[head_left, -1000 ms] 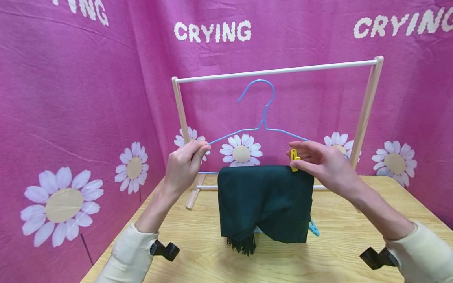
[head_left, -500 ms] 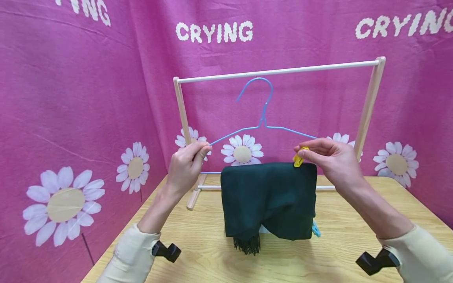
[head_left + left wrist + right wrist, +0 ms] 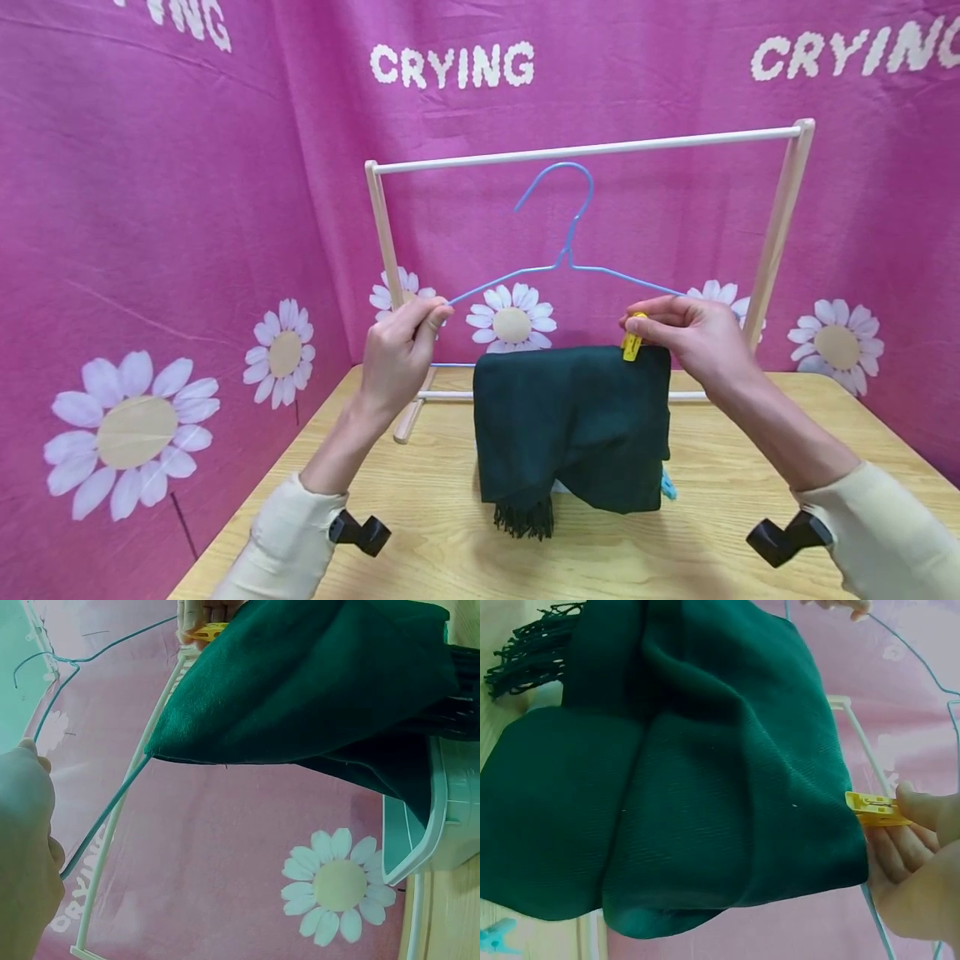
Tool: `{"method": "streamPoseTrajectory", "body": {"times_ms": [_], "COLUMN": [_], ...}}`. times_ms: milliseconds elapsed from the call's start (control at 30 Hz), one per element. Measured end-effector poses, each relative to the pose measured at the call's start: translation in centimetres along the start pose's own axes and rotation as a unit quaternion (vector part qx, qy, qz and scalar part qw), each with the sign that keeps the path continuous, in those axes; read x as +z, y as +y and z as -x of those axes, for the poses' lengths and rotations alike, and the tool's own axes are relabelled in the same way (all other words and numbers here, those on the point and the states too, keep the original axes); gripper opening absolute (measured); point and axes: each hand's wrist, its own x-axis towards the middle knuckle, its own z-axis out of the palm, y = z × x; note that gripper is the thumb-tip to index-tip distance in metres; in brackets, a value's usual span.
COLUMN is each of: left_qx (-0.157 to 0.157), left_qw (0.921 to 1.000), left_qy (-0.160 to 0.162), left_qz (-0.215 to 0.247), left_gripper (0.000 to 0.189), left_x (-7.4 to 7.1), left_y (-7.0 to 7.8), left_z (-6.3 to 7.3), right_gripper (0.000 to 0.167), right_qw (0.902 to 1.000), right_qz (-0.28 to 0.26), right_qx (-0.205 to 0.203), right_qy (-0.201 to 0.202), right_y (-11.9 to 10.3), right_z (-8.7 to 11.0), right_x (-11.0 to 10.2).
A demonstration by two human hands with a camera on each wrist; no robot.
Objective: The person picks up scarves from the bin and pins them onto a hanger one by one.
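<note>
My left hand (image 3: 397,358) grips the left end of a blue wire clothes hanger (image 3: 521,272), which is held up with its hook on top. Folded over the hanger's lower bar hangs a dark green scarf (image 3: 570,425), its black fringe dangling at the lower left. Between thumb and fingers, my right hand (image 3: 701,342) pinches a yellow clothespin (image 3: 632,340) at the scarf's top edge, near the right end. The right wrist view shows the pin's front end (image 3: 855,801) over the fabric fold. The hanger's right end is hidden behind my right hand.
A wooden rack with a white top bar (image 3: 585,152) stands behind the hanger. Partly hidden below the scarf is a pale plastic container (image 3: 442,825). A light blue clothespin (image 3: 667,485) is to its right. Pink printed cloth (image 3: 225,208) surrounds the wooden table (image 3: 420,533).
My right fingers have come together on the yellow clothespin, which tilted and is now more upright again. The hanger and scarf have shifted slightly to the right.
</note>
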Motion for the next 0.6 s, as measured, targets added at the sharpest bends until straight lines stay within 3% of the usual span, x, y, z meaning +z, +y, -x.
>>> {"method": "streamPoseTrajectory", "body": {"times_ms": [400,600], "left_qx": [-0.004,-0.022], "left_qw": [0.9998,0.9988], "left_qy": [-0.007,-0.025], "left_qz": [-0.019,-0.036], "left_gripper": [0.027,0.010], "left_x": [0.0,-0.1], "left_y": [-0.3,-0.3], "left_z": [0.2,0.4], "right_gripper": [0.053,0.061], "right_qw": [0.9956,0.9838], "right_qz": [0.072,0.155], "right_qx": [-0.046,-0.083], "right_qy": [-0.037,-0.034], "right_y": [-0.5,-0.3], "right_z": [0.5,1.1], "right_x": [-0.8,-0.9]}}
